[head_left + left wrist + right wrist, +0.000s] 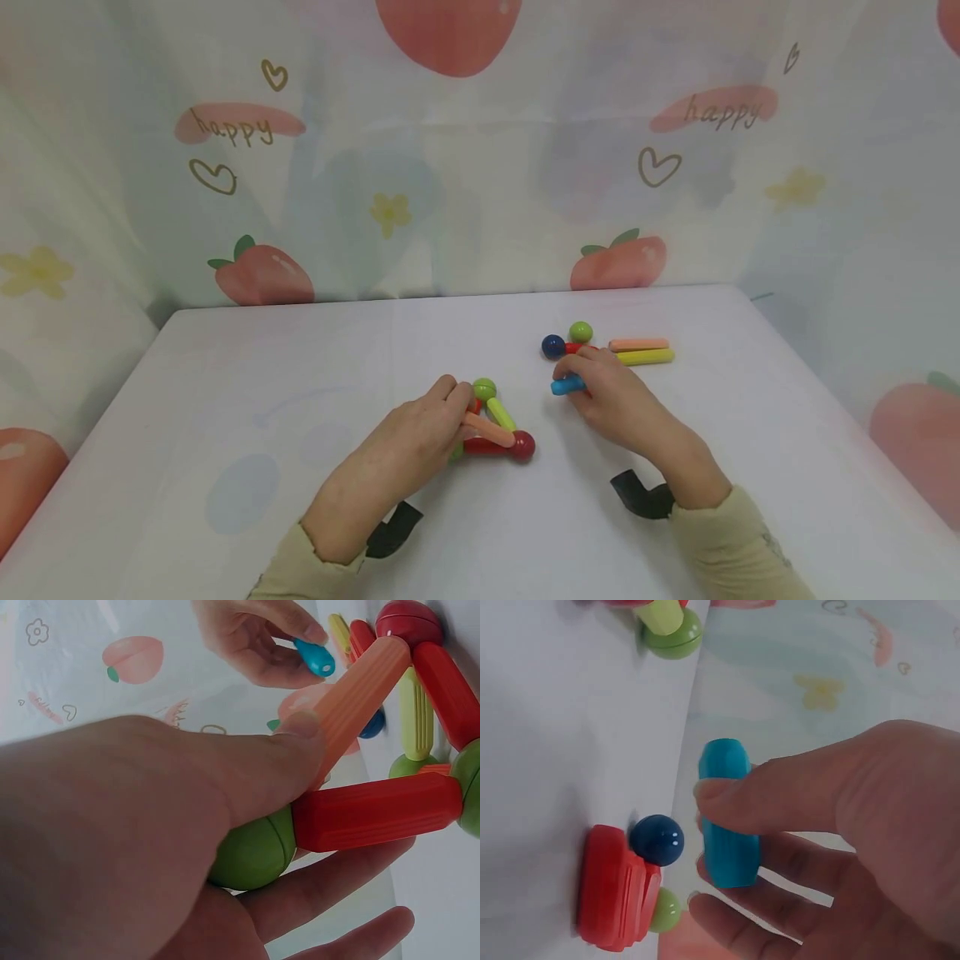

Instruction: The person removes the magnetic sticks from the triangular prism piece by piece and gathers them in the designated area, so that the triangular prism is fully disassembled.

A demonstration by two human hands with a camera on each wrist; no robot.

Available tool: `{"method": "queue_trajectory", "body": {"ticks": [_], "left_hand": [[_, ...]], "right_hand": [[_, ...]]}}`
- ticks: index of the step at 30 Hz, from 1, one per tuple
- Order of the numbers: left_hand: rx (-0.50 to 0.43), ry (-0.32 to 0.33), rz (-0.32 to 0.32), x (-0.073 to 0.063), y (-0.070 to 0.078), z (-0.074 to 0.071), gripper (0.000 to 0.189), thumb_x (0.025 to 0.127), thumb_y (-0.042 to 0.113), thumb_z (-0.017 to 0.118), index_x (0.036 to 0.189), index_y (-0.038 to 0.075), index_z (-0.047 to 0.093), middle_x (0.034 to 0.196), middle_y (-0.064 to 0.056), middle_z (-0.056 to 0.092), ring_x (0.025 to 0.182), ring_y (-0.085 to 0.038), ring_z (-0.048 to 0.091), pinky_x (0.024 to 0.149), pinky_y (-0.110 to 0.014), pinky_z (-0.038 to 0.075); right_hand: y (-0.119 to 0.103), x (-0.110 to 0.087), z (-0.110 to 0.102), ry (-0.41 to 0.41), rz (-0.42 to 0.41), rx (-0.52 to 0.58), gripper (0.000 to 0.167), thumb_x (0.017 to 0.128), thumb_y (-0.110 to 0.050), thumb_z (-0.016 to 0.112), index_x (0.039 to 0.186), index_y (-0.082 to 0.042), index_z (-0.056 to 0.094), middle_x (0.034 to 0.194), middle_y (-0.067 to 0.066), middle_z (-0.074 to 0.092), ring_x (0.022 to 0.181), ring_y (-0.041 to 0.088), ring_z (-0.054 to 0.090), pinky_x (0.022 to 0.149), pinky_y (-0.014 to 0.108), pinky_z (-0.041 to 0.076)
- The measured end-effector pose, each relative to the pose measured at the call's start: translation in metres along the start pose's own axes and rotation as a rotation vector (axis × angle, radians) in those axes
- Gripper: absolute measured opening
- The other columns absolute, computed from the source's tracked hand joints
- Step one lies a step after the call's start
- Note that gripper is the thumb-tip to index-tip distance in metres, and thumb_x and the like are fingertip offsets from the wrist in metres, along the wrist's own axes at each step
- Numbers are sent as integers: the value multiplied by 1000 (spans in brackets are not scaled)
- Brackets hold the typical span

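Note:
My left hand grips one corner of a toy building frame made of ribbed sticks and balls. In the left wrist view, its thumb lies on an orange stick by a green ball. A red stick runs from that ball to another green ball. At the orange stick's far end sits a dark red ball. A yellow-green stick joins it to a green ball. To the right, my right hand pinches a short blue stick, held apart from the frame.
Loose pieces lie behind the right hand: a dark blue ball, a green ball, red sticks, an orange stick and a yellow stick. The white table meets a printed curtain at the back.

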State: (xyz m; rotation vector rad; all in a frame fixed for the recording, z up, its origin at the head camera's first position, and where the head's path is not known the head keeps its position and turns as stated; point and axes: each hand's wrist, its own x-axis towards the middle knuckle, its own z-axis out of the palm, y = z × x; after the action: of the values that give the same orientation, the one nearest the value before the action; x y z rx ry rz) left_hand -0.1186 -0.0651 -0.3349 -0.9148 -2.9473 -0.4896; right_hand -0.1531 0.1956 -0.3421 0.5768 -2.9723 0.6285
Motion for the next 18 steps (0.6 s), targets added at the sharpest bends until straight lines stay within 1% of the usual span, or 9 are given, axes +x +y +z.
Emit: {"method": "queue_trajectory", "body": {"ticks": [5, 9, 12, 18], "left_hand": [[-5, -3, 5, 0, 0, 0, 27, 91, 18, 72, 108, 9, 53, 89, -1, 46, 64, -11, 49, 57, -16, 46], [-18, -24, -6, 0, 0, -2, 27, 91, 19, 72, 108, 9, 53, 89, -1, 47, 63, -12, 48, 57, -17, 44], [-32, -28, -10, 0, 0, -2, 26, 91, 19, 71, 107, 10, 53, 89, 0, 47, 61, -12, 48, 56, -18, 43], [-39, 4, 7, -1, -2, -1, 25, 90, 18, 73, 103, 11, 53, 87, 1, 47, 55, -12, 45, 53, -18, 41]], "right_hand": [[5, 4, 2, -69, 56, -17, 22, 85, -1, 74, 105, -6, 67, 99, 6, 67, 97, 25, 56, 91, 47, 55], [8, 5, 4, -112, 94, -23, 23, 84, -3, 76, 105, -6, 66, 97, 7, 63, 95, 24, 56, 89, 45, 56], [10, 5, 5, -121, 118, -34, 22, 84, -3, 76, 102, -6, 65, 96, 8, 60, 95, 24, 56, 88, 45, 57], [15, 5, 10, -109, 145, -75, 24, 83, -1, 77, 103, -7, 66, 98, 9, 58, 100, 26, 55, 92, 48, 56]]}}
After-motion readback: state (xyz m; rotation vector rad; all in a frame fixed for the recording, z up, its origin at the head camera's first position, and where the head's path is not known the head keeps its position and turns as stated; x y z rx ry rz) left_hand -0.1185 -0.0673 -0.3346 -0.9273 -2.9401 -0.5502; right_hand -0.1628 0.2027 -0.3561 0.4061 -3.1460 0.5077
